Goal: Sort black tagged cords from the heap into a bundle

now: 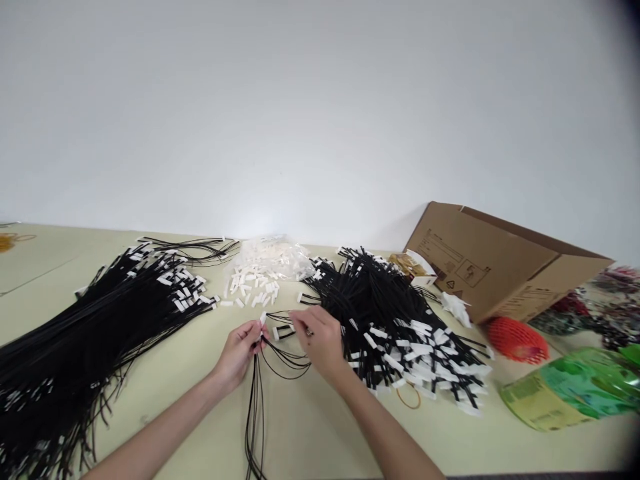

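My left hand pinches the top of a small bunch of black cords that hang toward me, with a white clip at its fingertips. My right hand is closed in a pinch on a black cord end just to the right, beside a loose white clip. A big pile of black cords with white tags lies to the left. Another pile of black cords with tags lies to the right, touching my right hand. A heap of small white clips sits behind both hands.
A tipped cardboard box lies at the right rear on the pale table. Near it are an orange foam net, a green and yellow plastic bag, and a rubber band. A white wall rises behind.
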